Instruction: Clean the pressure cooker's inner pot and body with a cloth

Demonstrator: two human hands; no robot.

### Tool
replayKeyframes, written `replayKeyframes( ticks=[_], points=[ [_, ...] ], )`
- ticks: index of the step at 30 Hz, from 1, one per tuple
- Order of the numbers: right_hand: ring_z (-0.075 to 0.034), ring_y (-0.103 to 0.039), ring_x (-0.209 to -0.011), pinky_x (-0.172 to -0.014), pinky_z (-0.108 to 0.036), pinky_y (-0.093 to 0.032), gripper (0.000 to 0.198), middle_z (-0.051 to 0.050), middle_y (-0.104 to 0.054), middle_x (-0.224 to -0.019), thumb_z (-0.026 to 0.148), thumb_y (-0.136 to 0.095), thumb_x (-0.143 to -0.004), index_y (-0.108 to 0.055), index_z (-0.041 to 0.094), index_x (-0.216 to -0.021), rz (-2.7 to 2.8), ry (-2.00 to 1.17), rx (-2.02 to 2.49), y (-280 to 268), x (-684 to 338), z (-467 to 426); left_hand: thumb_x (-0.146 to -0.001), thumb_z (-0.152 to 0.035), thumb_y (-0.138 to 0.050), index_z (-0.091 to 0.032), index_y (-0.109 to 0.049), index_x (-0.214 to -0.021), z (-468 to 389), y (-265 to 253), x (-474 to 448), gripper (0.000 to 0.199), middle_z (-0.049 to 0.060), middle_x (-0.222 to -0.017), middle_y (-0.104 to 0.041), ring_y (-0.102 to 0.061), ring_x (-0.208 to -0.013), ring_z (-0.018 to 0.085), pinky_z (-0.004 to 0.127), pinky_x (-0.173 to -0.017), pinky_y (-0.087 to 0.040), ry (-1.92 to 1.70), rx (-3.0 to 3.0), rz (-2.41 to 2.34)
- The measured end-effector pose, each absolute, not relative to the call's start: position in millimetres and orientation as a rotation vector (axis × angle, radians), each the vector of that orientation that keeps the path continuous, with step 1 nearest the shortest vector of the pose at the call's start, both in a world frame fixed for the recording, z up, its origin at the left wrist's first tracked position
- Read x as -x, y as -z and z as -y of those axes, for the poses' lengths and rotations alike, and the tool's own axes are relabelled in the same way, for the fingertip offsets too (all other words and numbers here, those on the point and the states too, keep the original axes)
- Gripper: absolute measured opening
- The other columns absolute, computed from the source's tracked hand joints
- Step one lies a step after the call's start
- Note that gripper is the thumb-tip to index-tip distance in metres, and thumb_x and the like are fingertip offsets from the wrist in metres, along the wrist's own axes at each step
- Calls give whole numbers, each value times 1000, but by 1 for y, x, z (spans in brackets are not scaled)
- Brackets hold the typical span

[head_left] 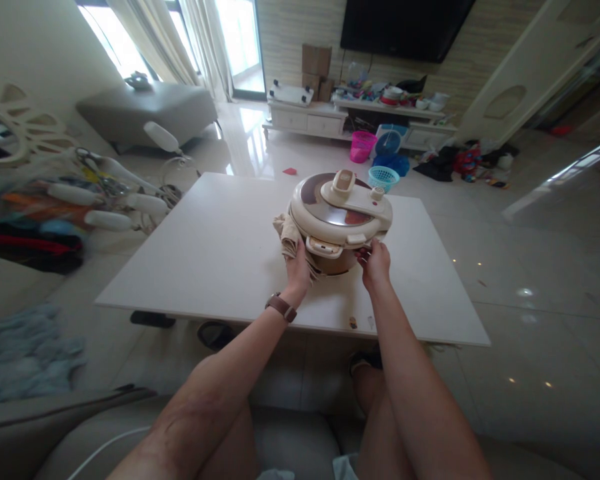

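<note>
A cream electric pressure cooker (336, 215) with a shiny lid and a brown lower body is at the middle of the white table, its lid on. My left hand (298, 264) is closed around a bunched beige cloth (289, 235) and presses it against the cooker's left side. On the other side, my right hand (376, 264) has its fingers curled at the cooker's lower right edge, gripping it; the fingertips are partly hidden. Whether the base rests flat on the table cannot be told.
The white table (195, 260) has two small items, one a brown piece (353, 323), near its front edge. A floor lamp (130, 200) stands left. Beyond are a pink basket (362, 145), a blue basket (383, 177) and a low cabinet (307, 121). A sofa (290, 437) is beneath me.
</note>
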State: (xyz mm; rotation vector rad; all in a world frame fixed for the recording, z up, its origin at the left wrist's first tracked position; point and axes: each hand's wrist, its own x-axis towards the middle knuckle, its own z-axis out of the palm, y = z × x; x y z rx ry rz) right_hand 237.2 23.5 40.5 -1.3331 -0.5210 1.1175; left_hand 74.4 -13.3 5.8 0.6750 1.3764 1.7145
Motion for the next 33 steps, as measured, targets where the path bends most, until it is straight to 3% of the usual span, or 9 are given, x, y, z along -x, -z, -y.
replayKeyframes(
  ticks=[12, 29, 33],
  points=[
    [-8, -55, -45, -45, -15, -39, 21, 10, -60, -59, 38, -54, -103, -50, 25, -88, 542, -1115, 1333, -39, -238, -24, -105, -47, -58, -21, -50, -162, 14, -8, -74, 63, 6, -170, -47, -40, -161, 21, 34, -133, -30, -1708, -669, -1398],
    [-7, -55, -45, -47, -15, -40, 20, 10, -57, -57, 32, -47, -105, -50, 24, -87, 523, -1117, 1344, -39, -237, -24, -106, -44, -55, -20, -48, -163, 17, -15, -76, 62, 5, -172, -45, -38, -161, 20, 32, -133, -29, -1706, -682, -1404],
    [-8, -56, -46, -46, -15, -40, 23, 9, -58, -58, 39, -54, -103, -49, 25, -86, 546, -1105, 1335, -36, -238, -26, -105, -46, -57, -21, -48, -163, 17, -14, -75, 63, 4, -172, -45, -38, -162, 21, 32, -133, -30, -1706, -676, -1395]
  ],
)
